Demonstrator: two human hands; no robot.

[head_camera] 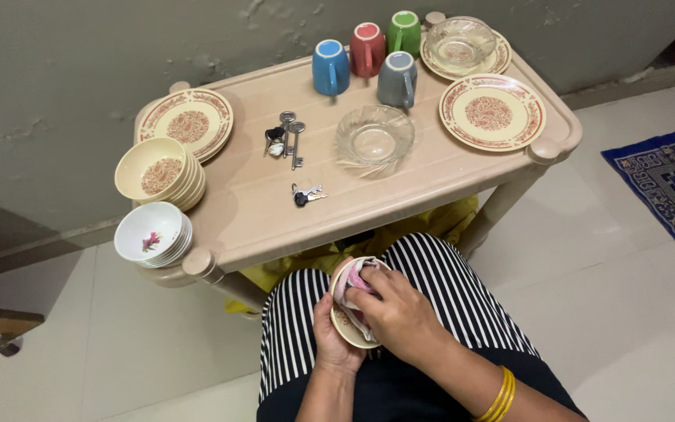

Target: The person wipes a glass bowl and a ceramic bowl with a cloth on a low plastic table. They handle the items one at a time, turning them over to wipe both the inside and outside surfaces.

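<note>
Over the striped lap, the left hand (336,337) has a clenched grip under a small bowl (351,324) while the right hand (401,316) presses a pink cloth (351,286) inside it, the bench (259,211) just beyond.

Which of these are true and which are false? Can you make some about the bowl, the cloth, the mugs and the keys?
1. The left hand holds a small cream bowl over the lap. True.
2. The right hand presses a pink cloth into that bowl. True.
3. Six mugs stand on the table. False: there are four, a blue mug, a red mug, a green mug and a grey mug.
4. The keys lie inside the glass bowl. False: they lie on the tabletop beside it.
5. One glass bowl sits on a patterned plate. True.
</note>
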